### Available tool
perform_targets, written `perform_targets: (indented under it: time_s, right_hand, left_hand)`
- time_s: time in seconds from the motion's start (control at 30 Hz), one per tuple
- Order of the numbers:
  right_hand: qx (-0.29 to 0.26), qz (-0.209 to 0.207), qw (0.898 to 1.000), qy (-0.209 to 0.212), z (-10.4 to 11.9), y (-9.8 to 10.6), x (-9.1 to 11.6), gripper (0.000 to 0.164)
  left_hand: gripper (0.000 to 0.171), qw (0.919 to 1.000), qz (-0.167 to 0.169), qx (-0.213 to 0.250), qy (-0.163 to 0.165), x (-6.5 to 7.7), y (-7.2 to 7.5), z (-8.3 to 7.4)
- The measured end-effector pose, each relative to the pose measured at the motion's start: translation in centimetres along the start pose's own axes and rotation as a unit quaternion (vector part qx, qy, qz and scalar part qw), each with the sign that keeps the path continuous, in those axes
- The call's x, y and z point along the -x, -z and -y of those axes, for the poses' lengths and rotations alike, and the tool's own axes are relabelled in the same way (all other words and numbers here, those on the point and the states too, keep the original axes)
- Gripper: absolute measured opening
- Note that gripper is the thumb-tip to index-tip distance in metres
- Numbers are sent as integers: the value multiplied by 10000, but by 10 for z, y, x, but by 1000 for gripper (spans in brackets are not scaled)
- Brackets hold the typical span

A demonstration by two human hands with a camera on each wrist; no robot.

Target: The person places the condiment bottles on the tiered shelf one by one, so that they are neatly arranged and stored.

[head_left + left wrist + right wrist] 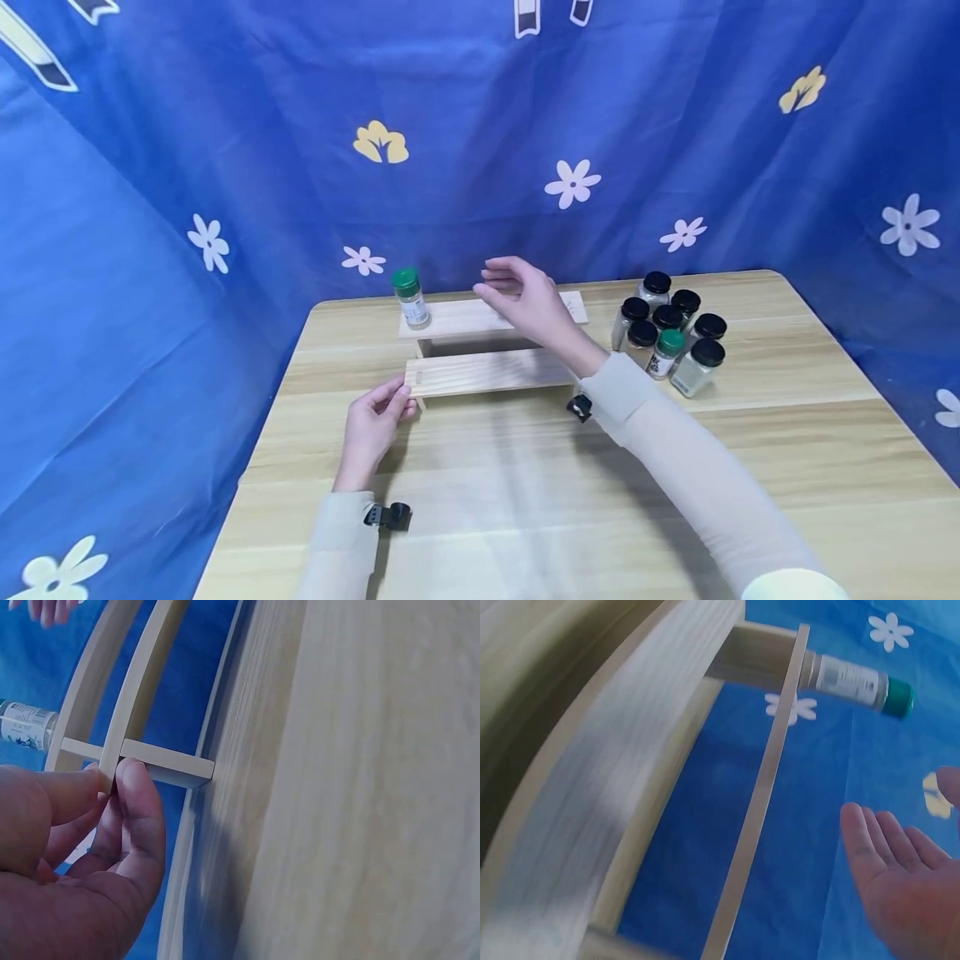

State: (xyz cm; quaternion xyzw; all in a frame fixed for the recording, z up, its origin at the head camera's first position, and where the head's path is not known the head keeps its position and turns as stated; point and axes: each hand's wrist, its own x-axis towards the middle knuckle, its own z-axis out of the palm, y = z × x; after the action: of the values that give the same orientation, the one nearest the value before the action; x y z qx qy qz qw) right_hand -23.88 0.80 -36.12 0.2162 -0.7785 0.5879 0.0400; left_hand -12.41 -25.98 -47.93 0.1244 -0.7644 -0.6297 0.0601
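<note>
My left hand (pixel 375 421) pinches the left end of the lower shelf of a two-step wooden rack (pixel 487 372), thumb on top and fingers beneath, as the left wrist view also shows. Above the upper shelf (pixel 465 317) hovers my right hand (pixel 528 302), its fingers apart and nothing between them. A spice jar with a green lid (pixel 411 298) stands upright at the upper shelf's left end; its white label shows in the right wrist view (pixel 849 681).
Right of the rack, several spice jars with black lids (pixel 696 367) stand in a cluster, along with one green-lidded jar (pixel 664 354). Everything rests on a wood-grain table (pixel 465 517). Behind it hangs a blue curtain (pixel 465 100) with flower prints.
</note>
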Motion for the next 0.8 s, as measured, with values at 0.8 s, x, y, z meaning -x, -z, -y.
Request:
perform_targets:
  time_s: [0.8]
  right_hand:
    - [360,-1289,9908,-220,-62,148,103,47]
  left_hand:
    - [39,9996,29,-267,93,0,2,-5]
